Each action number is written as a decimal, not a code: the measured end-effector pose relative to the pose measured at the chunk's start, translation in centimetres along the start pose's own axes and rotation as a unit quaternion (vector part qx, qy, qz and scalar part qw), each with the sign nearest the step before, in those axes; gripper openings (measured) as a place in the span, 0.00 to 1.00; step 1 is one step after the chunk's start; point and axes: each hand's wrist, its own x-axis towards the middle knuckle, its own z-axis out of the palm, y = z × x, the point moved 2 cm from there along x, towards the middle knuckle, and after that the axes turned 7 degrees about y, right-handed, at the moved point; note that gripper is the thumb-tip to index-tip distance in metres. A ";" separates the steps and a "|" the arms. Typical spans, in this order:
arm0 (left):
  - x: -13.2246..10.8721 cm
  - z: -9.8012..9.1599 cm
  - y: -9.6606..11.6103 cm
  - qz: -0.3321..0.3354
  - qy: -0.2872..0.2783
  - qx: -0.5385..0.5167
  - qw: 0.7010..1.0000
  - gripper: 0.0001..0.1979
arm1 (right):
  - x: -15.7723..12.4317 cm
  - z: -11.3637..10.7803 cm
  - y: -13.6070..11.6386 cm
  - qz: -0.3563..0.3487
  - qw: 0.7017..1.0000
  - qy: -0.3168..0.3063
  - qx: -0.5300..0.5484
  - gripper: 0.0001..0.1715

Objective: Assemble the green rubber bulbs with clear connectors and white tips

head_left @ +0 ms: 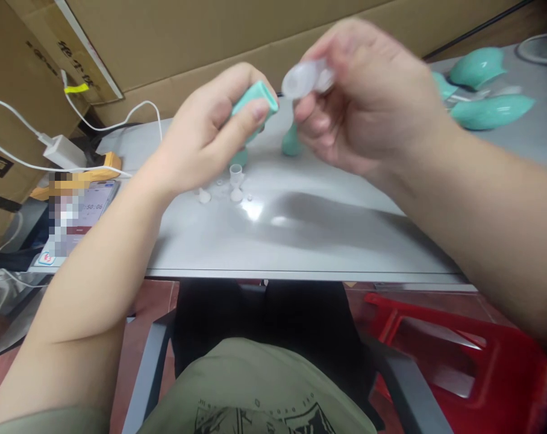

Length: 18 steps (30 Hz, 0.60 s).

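**Hands holding two small plastic parts above the table**

Hands met at 12 o'clock of the view, above the grey table [328, 241]. The left hand [210, 132] was closed around a teal plastic piece [255, 99]; the thumb lay along its front and the fingers wrapped behind, so only the upper end showed. The right hand [368, 102] pinched a clear plastic cap [303, 78] between thumb and fingertips, its round open end turned toward the teal piece. The two parts were near each other but apart. The right hand was blurred, so I cannot tell the exact finger placing.

Both parts looked light, stiff and smooth. In my judgement the clear cap could slip easily and would be best held at its sides, with the rim left free; the teal piece seemed safe to hold by its body.

On the table at about 10 o'clock from the centre stood small clear fittings [235, 184], one upright. Another teal part [290, 141] stood just under the right hand. At 2 o'clock lay several teal shells [485, 90]. At 9 o'clock a phone [93, 208] lay at the table edge, with a white charger [63, 150] and cable behind it. Cardboard boxes [210, 42] stood at the far side, and a red plastic stool [458, 349] showed at 4 o'clock, below the table.
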 end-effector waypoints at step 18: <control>3.9 2.1 -2.2 -0.057 -0.104 0.109 0.987 0.19 | 1.0 -1.6 0.3 -0.131 0.971 0.151 -0.134 0.09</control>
